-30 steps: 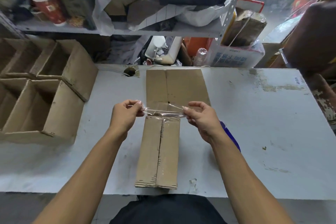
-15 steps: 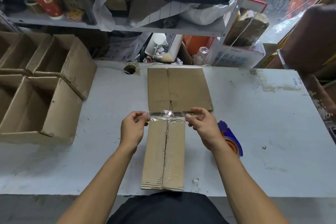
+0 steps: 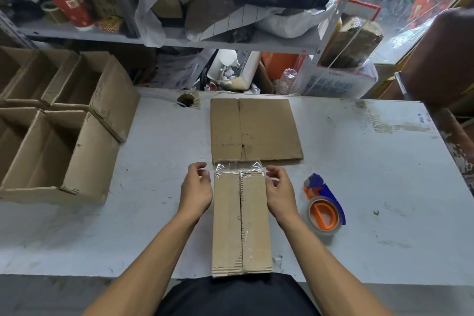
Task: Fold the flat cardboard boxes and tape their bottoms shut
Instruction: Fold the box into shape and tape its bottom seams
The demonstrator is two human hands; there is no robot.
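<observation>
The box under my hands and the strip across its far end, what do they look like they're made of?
The box looks like brown corrugated cardboard with a matte finish: fluted layers show along its near edge. The strip seems to be clear glossy plastic tape: the cardboard shows through it, and it wrinkles and catches the light.

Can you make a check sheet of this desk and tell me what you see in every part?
Surface: white table, scuffed and stained.
Job's things: folded box lies bottom up, clear tape across its far end; flat cardboard behind it; tape dispenser at its right.
Clutter: open boxes stacked at the left.
Hands: left hand and right hand flank the box, fingers loosely curled, holding nothing.
Cables: cable hole at the table's far edge; what runs through it is unclear.
Surroundings: crowded shelf behind the table.
</observation>
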